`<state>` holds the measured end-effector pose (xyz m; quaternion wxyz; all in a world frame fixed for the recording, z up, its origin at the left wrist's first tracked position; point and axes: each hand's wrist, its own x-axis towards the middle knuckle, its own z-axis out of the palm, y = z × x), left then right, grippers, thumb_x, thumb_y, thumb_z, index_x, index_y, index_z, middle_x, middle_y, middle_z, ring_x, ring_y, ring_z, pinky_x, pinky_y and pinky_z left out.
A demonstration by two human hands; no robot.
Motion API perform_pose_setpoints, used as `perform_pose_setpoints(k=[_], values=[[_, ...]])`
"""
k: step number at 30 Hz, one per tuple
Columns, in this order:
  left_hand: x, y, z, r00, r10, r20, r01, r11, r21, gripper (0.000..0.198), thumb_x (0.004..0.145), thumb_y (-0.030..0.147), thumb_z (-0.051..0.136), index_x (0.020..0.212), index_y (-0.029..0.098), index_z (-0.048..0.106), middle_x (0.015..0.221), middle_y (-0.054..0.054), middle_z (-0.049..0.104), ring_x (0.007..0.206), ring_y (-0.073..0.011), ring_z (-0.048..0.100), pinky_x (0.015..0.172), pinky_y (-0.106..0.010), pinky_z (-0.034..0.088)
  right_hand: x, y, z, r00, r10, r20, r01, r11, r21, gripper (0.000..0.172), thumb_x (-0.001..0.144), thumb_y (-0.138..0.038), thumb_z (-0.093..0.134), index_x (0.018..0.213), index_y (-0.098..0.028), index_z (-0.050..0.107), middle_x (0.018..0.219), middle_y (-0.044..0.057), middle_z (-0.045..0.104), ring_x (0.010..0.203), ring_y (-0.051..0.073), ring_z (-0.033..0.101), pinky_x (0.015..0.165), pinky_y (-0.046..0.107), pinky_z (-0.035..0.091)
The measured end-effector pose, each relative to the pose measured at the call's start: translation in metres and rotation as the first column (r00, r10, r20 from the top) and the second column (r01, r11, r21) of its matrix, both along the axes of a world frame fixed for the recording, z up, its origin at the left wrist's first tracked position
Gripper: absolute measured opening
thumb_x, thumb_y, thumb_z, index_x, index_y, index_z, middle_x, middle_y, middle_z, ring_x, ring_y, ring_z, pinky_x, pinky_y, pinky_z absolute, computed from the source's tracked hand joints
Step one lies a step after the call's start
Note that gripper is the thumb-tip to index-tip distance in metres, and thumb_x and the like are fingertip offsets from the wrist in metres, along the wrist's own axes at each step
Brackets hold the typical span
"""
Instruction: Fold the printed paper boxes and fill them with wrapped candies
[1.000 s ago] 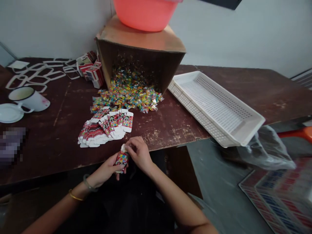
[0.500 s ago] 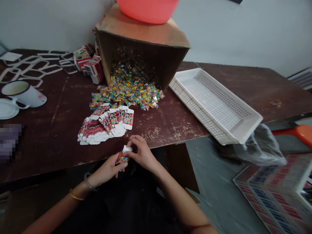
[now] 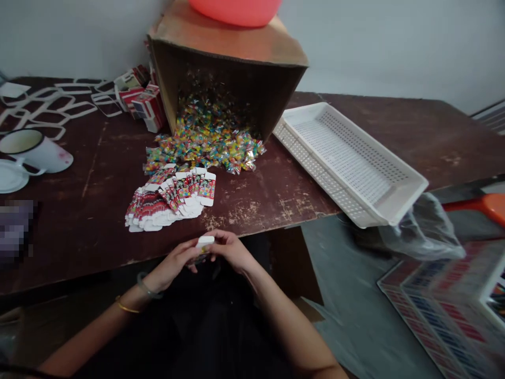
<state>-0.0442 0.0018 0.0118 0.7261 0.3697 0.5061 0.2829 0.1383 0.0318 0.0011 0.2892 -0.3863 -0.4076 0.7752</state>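
Note:
Both hands hold one small printed carton (image 3: 205,241) just off the table's front edge. Its white end faces up, while its printed sides are mostly covered by fingers. My left hand (image 3: 179,261) is closed around the carton from the left. From the right, my right hand (image 3: 231,251) grips it with thumb and fingers at the top. Beyond the hands lies a fanned pile of flat printed cartons (image 3: 169,202), red with white flaps. Small clear packets of colourful candy (image 3: 209,150) spill out of a cardboard box (image 3: 229,47) lying on its side.
A white perforated plastic basket (image 3: 355,163) sits at the right, overhanging the table edge above a clear plastic bag (image 3: 432,226). At the left stand an enamel mug (image 3: 49,152) and its lid (image 3: 11,176). A pink basin (image 3: 239,10) rests on the box.
My right hand has come in closer around the carton's top, and the flap that stood up now looks folded flat. The view has shifted slightly.

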Motion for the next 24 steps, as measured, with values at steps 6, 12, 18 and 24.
perform_pose_setpoints(k=[6, 12, 18, 24], values=[[-0.004, 0.007, -0.001, 0.991, 0.057, 0.122, -0.048, 0.996, -0.075, 0.032, 0.085, 0.035, 0.052, 0.106, 0.016, 0.069, 0.093, -0.009, 0.068, 0.088, -0.0241, 0.058, 0.06, -0.029, 0.051, 0.002, 0.009, 0.027, 0.983, 0.038, 0.179, -0.131, 0.831, 0.54, 0.024, 0.092, -0.034, 0.057, 0.101, -0.021, 0.075, 0.104, 0.005, 0.068, 0.097, 0.017, 0.063, 0.088, 0.031, 0.049], [-0.011, 0.003, 0.009, 0.952, -0.056, 0.302, 0.065, 0.998, -0.019, 0.033, 0.086, 0.036, 0.061, 0.112, 0.017, 0.067, 0.097, -0.01, 0.067, 0.089, -0.0255, 0.06, 0.064, -0.032, 0.053, 0.004, 0.017, 0.038, 0.974, -0.026, 0.227, -0.099, 0.846, 0.524, 0.023, 0.09, -0.036, 0.062, 0.096, -0.019, 0.076, 0.092, 0.005, 0.072, 0.082, 0.017, 0.066, 0.076, 0.03, 0.053], [-0.017, -0.005, 0.012, 0.986, 0.024, 0.166, -0.015, 0.998, -0.058, 0.032, 0.088, 0.039, 0.062, 0.112, 0.019, 0.066, 0.091, -0.005, 0.062, 0.076, -0.0187, 0.057, 0.066, -0.033, 0.052, -0.001, 0.006, 0.042, 0.934, -0.181, 0.31, -0.168, 0.543, 0.823, 0.022, 0.091, -0.03, 0.06, 0.106, -0.023, 0.075, 0.106, 0.007, 0.072, 0.094, 0.019, 0.062, 0.087, 0.034, 0.05], [-0.015, -0.01, 0.008, 0.995, -0.035, 0.091, 0.034, 0.999, 0.01, 0.033, 0.087, 0.035, 0.063, 0.115, 0.019, 0.065, 0.091, -0.005, 0.062, 0.076, -0.0182, 0.055, 0.069, -0.032, 0.049, -0.007, 0.004, 0.035, 0.944, -0.173, 0.28, -0.022, 0.816, 0.577, 0.019, 0.083, -0.029, 0.071, 0.099, -0.023, 0.077, 0.094, 0.004, 0.075, 0.084, 0.017, 0.067, 0.079, 0.032, 0.054]])
